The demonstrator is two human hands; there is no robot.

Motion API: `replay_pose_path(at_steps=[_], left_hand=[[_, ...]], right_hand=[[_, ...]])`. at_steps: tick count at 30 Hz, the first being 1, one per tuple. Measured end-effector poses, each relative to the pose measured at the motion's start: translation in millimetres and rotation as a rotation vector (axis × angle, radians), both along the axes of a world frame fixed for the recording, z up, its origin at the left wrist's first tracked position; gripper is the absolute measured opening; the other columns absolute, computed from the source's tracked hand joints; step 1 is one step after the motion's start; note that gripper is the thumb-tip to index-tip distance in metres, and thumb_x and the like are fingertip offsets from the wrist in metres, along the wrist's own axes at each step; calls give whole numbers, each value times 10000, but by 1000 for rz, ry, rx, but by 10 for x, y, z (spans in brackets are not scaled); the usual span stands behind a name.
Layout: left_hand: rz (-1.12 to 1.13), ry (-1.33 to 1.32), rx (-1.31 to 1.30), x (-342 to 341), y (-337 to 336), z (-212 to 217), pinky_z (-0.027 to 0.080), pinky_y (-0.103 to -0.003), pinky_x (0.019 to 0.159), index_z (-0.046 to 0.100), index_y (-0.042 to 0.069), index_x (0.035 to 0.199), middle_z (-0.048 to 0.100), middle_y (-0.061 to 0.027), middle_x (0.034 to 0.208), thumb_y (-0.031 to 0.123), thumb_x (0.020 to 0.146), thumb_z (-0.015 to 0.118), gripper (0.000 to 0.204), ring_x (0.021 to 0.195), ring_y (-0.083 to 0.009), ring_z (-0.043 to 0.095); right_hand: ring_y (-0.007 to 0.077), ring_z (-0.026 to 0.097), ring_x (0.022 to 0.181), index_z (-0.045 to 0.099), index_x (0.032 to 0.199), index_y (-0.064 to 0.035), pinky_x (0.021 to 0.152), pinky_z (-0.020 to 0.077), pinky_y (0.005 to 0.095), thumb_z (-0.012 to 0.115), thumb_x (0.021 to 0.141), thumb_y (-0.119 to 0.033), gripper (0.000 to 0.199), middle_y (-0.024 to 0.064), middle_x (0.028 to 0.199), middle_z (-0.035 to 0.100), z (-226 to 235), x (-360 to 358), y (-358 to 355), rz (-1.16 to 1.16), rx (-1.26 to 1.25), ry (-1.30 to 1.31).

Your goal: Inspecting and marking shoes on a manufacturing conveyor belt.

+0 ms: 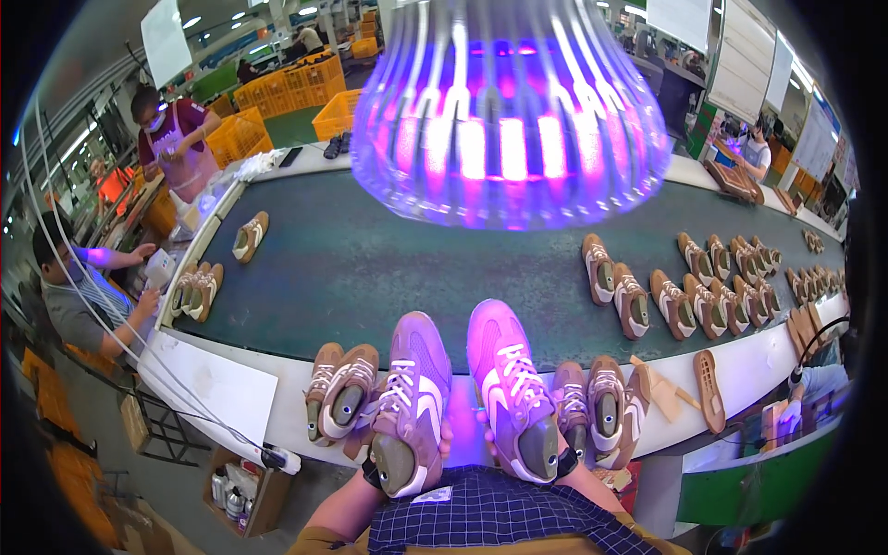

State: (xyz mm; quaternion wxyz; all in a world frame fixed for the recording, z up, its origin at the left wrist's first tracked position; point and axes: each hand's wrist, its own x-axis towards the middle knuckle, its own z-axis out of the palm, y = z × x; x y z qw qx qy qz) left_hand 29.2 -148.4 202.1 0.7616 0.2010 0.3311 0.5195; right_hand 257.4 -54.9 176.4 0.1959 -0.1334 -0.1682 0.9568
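While crates [338,113] stand beyond the green belt [416,268], left grip [447,437], right grip [489,440] — each clasps a sneaker [421,361].

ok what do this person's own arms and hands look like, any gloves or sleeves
No gloves show on what is visible of the left hand and right hand; both are largely hidden. Each wrist has a dark band, its type unclear. The forearms are bare, with a mustard-brown sleeve visible at the lower left.
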Motion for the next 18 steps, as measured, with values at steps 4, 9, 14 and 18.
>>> replay_pose_path(at_steps=[4, 9, 14, 18], left_hand=[[34, 26, -94, -150, -94, 111, 434, -246, 579, 532, -6, 857, 538, -102, 727, 368, 890, 420, 392, 664, -193, 539], [-113, -98, -135, -349, -53, 163, 454, -236, 578, 543, -20, 884, 552, -118, 735, 372, 890, 416, 412, 659, -208, 558], [-178, -416, 86, -481, 84, -106, 531, -384, 701, 449, -23, 1189, 584, -237, 985, 412, 858, 505, 550, 843, -326, 607], [-213, -407, 61, -525, 167, -157, 524, -381, 728, 438, -26, 1208, 580, -232, 1005, 411, 847, 521, 573, 866, -315, 606]], right_hand=[[350, 521, 1085, 264, 1384, -33, 886, 466, 447, 568, 532, -824, 1201, 228, 1323, 404, -108, -187, -76, 82, -238, 337], [344, 547, 1060, 285, 1355, 4, 874, 479, 449, 627, 539, -778, 1180, 246, 1277, 434, -63, -383, -36, 132, -259, 342], [343, 549, 1055, 323, 1331, 10, 859, 482, 444, 606, 601, -759, 1097, 245, 1241, 458, -59, -498, -1, 132, -256, 400], [336, 548, 1053, 361, 1300, 22, 876, 471, 443, 568, 655, -745, 1024, 241, 1216, 478, -113, -409, -16, 99, -268, 343]])
